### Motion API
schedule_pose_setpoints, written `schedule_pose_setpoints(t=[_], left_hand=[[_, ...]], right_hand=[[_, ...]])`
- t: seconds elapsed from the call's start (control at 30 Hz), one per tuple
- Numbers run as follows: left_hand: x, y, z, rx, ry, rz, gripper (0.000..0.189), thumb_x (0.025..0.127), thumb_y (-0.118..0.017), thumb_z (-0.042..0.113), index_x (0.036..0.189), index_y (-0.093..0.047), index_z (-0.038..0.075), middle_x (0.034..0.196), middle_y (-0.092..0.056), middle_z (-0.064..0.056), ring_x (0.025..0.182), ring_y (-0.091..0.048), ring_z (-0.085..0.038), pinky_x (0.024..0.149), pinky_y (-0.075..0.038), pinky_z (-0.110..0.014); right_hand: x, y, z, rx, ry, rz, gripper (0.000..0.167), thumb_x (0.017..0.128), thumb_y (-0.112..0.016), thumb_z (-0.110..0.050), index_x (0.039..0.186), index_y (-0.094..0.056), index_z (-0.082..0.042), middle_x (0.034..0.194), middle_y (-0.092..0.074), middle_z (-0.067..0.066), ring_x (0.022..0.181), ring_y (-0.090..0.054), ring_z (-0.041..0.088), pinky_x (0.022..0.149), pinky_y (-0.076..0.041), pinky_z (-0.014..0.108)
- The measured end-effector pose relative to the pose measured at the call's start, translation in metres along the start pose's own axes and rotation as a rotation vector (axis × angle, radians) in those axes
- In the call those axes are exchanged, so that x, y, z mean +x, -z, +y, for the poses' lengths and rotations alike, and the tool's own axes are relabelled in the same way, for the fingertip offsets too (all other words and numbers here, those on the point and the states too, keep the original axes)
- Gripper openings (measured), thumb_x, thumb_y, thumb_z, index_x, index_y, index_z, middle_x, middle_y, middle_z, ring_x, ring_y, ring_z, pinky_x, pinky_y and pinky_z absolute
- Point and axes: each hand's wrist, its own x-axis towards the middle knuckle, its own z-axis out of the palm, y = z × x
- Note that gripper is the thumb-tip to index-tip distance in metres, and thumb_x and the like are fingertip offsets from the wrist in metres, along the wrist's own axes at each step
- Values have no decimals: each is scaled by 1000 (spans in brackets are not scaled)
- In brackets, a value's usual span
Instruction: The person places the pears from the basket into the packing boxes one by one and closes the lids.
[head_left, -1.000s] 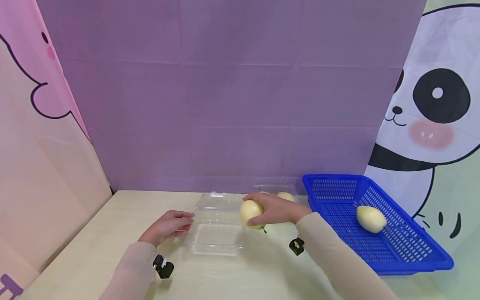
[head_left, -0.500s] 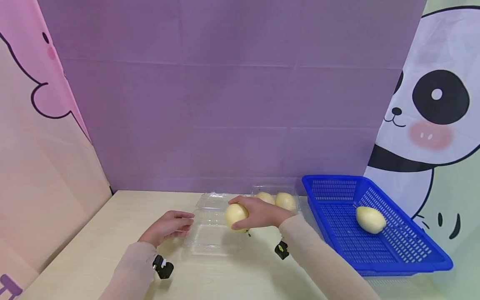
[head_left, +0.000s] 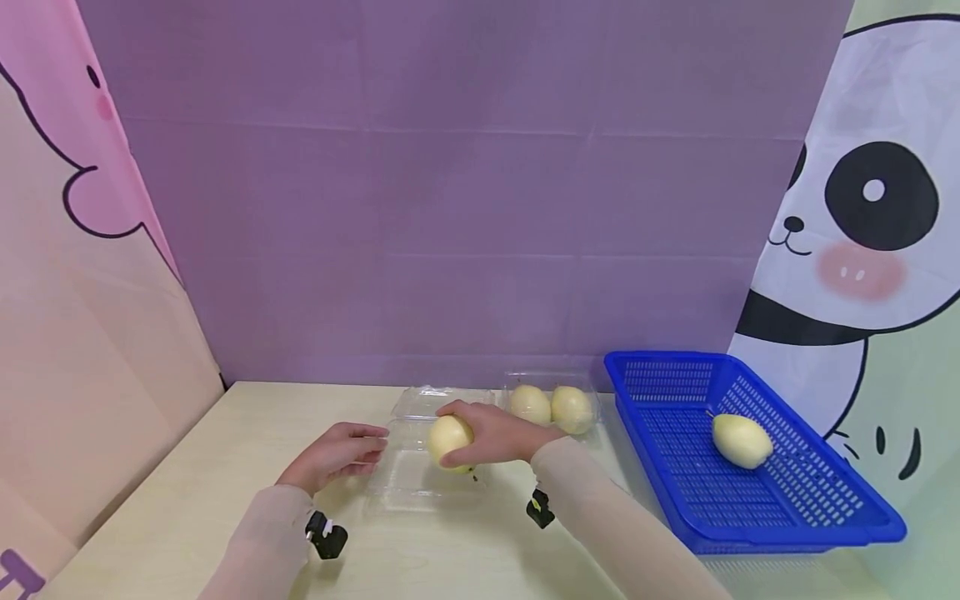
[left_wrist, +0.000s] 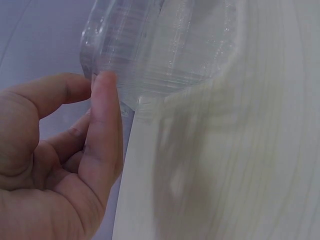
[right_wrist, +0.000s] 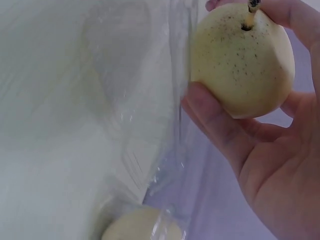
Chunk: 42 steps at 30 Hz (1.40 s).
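Note:
My right hand point(head_left: 491, 433) grips a pale yellow pear point(head_left: 448, 442) above the clear plastic clamshell container point(head_left: 420, 475). In the right wrist view, the speckled pear point(right_wrist: 240, 60) sits between thumb and fingers, its stem pointing toward the top. The container lies opened out on the table, lid point(head_left: 427, 400) toward the back. At its left side is my left hand point(head_left: 337, 454); the left wrist view shows thumb and fingertips pinching the edge of the clear plastic point(left_wrist: 130, 55). The right hand hides part of the container.
Behind the right hand, another clear container point(head_left: 596, 400) holds two pears point(head_left: 572, 408). On the right stands a blue plastic basket point(head_left: 667, 483) with one pear point(head_left: 741, 440) in it. A purple cloth point(head_left: 480, 208) hangs behind the pale wooden table point(head_left: 420, 558).
My right hand has carried the pear leftward and slightly nearer, over the open container. The two pears in the back container have come into fuller view. My left hand has stayed put.

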Motion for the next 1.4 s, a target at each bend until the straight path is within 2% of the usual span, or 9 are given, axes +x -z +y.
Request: schedule_pose_setpoints(t=[0.33, 0.5, 0.7, 1.17, 1.4], left_hand=[[1, -1, -2, -2, -4, 4, 44, 98, -62, 9, 133, -52, -15, 101, -63, -13, 83, -60, -16, 73, -58, -27], [2, -1, -2, 3, -1, 5, 43, 98, -62, 9, 133, -52, -15, 101, -64, -13, 82, -60, -16, 73, -58, -27], [2, -1, -3, -8, -14, -9, 44, 98, -62, 9, 133, -51, -16, 100, -64, -13, 82, -60, -16, 72, -58, -26], [1, -1, -2, 15, -10, -11, 43, 99, -60, 10, 134, -51, -15, 101, -63, -15, 85, -60, -17, 73, -58, -27], [2, 2, -2, 3, -19, -14, 44, 99, -60, 10, 134, -51, -15, 100, -63, -15, 84, -60, -17, 74, -58, -27]], right_hand=[[17, -23, 0, 31, 19, 39, 67, 81, -81, -38, 140, -53, -20, 113, -61, -6, 92, -58, 10, 76, -50, 29], [21, -31, -1, 60, 2, 65, 67, 80, -81, -37, 139, -53, -20, 107, -61, -5, 89, -58, 11, 74, -50, 29], [27, -40, -1, 96, -8, 99, 71, 81, -81, -37, 142, -51, -15, 107, -62, -1, 89, -58, 12, 74, -51, 29], [40, -53, -3, 115, -47, 107, 71, 81, -81, -40, 142, -52, -20, 107, -62, -2, 89, -58, 11, 75, -50, 29], [44, -55, -6, 88, -70, 119, 70, 81, -80, -43, 141, -52, -23, 106, -61, -1, 90, -56, 13, 76, -49, 30]])
